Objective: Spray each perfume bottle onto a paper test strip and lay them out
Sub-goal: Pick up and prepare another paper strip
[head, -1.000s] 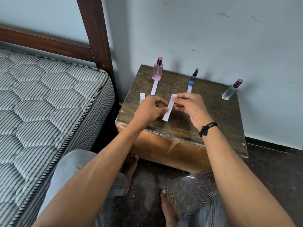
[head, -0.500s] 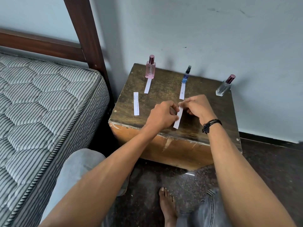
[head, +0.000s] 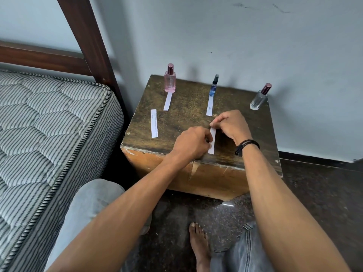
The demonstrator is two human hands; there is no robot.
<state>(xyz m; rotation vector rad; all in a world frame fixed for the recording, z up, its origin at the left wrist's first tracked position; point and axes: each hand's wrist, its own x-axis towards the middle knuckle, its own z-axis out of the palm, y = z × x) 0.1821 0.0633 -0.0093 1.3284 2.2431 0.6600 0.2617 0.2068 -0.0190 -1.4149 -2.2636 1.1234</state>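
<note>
**Strip squared up near the table's front**

The held strip [head: 212, 141] has swung from a slant to nearly straight, front to back, and now reaches the table's [head: 186, 114] front edge. It is plain white, narrow and uncreased; I cannot tell whether it touches the top. The right hand [head: 231, 125] pinches its far end. The left hand [head: 193, 143], fingers curled, pinches its near half.

Along the table's back edge stand a pink bottle [head: 170, 80], a blue bottle [head: 214, 86] and, at the right corner, a clear bottle [head: 260, 98]. A second strip [head: 168, 102] lies before the pink, a third strip [head: 210, 107] before the blue. Open top lies before the clear bottle. A printed strip [head: 154, 123] lies near the table's left edge.
</note>
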